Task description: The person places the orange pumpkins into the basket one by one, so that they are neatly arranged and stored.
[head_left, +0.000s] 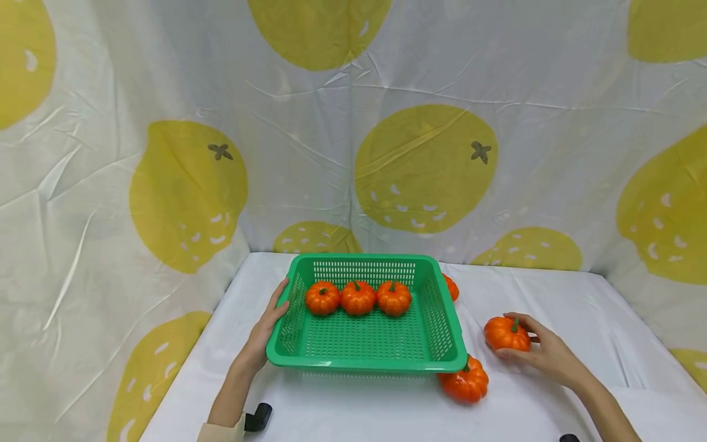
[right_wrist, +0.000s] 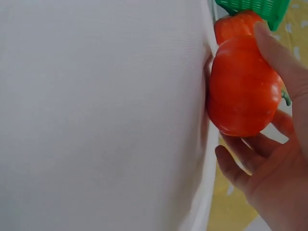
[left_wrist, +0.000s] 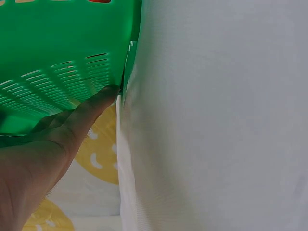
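A green slotted basket point(head_left: 364, 362) stands mid-table with three small orange pumpkins point(head_left: 357, 298) in a row along its far wall. My left hand point(head_left: 278, 302) lies against the basket's left wall, fingers fairly straight; the left wrist view shows a finger point(left_wrist: 91, 108) pressed on the green wall point(left_wrist: 57, 48). My right hand point(head_left: 526, 339) grips a fourth pumpkin point(head_left: 506, 333) on the cloth to the right of the basket. In the right wrist view the fingers point(right_wrist: 240, 166) curl round that pumpkin point(right_wrist: 243, 91).
Another pumpkin point(head_left: 466, 382) lies at the basket's front right corner, also in the right wrist view point(right_wrist: 236, 26). One more pumpkin point(head_left: 450, 286) peeks from behind the right wall. A white cloth point(head_left: 580, 307) covers the table; lemon-print fabric point(head_left: 425, 166) hangs behind and at both sides.
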The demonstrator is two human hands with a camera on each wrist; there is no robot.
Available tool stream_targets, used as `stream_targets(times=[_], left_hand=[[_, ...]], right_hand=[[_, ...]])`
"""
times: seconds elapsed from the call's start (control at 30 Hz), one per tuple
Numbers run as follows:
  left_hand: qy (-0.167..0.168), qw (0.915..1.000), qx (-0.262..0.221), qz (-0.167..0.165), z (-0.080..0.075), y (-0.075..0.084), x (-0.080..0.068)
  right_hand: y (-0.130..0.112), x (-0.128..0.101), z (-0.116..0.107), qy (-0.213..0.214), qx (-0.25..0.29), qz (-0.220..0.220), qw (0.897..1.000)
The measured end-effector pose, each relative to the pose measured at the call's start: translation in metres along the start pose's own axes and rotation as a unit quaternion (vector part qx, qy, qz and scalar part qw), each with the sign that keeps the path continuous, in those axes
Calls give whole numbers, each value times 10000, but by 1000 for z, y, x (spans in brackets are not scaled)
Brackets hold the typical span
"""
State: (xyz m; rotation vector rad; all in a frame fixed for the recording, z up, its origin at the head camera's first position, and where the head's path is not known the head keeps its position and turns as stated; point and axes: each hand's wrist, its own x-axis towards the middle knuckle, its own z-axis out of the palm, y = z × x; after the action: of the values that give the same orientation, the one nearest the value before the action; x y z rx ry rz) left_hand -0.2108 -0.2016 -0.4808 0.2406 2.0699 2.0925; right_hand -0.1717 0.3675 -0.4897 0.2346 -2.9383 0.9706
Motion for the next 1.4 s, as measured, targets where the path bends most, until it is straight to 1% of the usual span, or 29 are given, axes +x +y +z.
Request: stream_targets(times=[0.13, 0.3, 0.57, 0.67, 0.77, 0.9, 1.03, 1.17, 1.3, 1.4], left_hand=[[-23, 10000, -4, -12, 0, -1, 0], [-31, 10000, 0, -4, 0, -1, -1], [-22, 9999, -51, 88, -1, -2, 0], [-17, 9999, -64, 76, -1, -1, -2], [32, 9999, -61, 83, 1, 0, -2], [123, 9998, 6, 125, 5, -1, -1], [126, 9996, 139, 213, 11, 1, -1], [131, 9991, 234, 329, 13, 4, -2], [164, 9988, 356, 280, 10, 8, -4], [146, 9987, 443, 219, 7, 10, -5]], right_hand=[[3, -3, 0, -138, 109, -85, 9998], [6, -8, -2, -330, 271, -22, 9991], [10, -9, -3, -268, 317, -103, 9991], [11, -10, 0, -185, 404, -25, 9990], [9, -10, 1, 57, 625, 103, 9980], [1, -10, -4, 419, 1238, 271, 9911], [-17, -13, -10, 556, 1954, 240, 9788], [-48, -10, -11, 640, 2556, -27, 9647], [-88, -2, -2, 516, 2977, -407, 9524], [-117, 4, 12, 305, 3159, -496, 9470]])
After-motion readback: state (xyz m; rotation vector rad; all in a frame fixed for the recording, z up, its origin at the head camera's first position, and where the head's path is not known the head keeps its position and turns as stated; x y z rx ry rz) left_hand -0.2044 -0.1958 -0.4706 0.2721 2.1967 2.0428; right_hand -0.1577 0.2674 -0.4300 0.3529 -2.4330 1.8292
